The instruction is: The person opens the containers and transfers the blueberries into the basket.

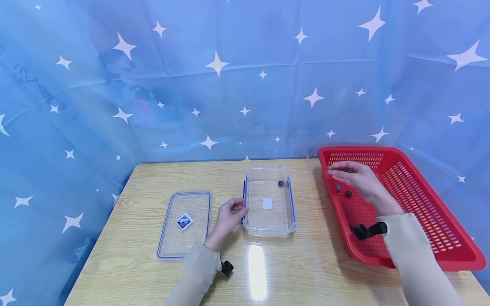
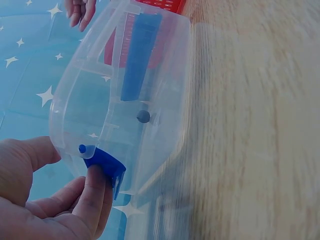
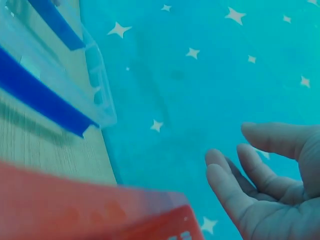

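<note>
My left hand (image 1: 229, 216) pinches the left wall of a clear plastic food container (image 1: 250, 221), thumb at the rim and fingers against a blue side latch (image 2: 107, 167). A small dark round thing, like a blueberry (image 1: 281, 183), lies inside near the container's far right corner; in the left wrist view this blueberry (image 2: 143, 116) shows through the clear wall. Over the left side of a red plastic basket (image 1: 340, 225) is my right hand (image 1: 356, 178), fingers loosely bent and apart from the thumb, with nothing between them. Below it, two similar dark round things (image 1: 348, 194) lie on the basket floor.
Left of the container, a clear lid (image 1: 174, 238) with a blue seal and a diamond-shaped label lies flat on the wooden table (image 1: 126, 238). A blue star-printed curtain (image 1: 245, 93) hangs behind the table's far edge. The basket's tall rim stands right of the container.
</note>
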Available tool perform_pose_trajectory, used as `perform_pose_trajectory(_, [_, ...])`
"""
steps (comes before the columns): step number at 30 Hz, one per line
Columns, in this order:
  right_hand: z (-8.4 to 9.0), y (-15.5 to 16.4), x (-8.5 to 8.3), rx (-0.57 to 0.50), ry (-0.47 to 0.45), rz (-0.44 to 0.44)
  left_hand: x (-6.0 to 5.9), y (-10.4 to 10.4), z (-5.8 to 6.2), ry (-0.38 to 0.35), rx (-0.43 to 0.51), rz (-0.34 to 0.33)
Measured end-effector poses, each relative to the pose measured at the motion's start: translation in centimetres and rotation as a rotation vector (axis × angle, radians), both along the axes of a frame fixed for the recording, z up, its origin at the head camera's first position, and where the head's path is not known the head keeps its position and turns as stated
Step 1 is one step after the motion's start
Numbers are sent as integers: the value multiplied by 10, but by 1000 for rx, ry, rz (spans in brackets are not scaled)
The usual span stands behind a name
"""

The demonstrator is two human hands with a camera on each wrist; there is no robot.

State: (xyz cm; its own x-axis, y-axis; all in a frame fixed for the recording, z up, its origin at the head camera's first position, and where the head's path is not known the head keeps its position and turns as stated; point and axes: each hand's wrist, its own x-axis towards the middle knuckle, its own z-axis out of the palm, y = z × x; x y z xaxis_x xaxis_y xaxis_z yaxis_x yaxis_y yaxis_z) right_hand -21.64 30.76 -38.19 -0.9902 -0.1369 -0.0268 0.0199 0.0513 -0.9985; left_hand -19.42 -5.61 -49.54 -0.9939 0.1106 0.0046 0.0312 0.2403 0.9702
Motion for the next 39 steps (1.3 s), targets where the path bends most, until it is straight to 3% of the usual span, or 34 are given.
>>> perform_pose_trajectory(10, [6,-33,-8,197,-64,-49,4,1,7,-10,1,-5])
perform_pose_trajectory(21, [2,-68,-16,40,-86,-36,2,0,1,-20,7,11])
perform_pose_trajectory(30, [-7,-96,-19,54,-75,-11,2,0,1,-17,16,4])
perform_pose_trajectory(39, [-19,-116,-21,-33,-100,-22,1,0,2,-22,21,10])
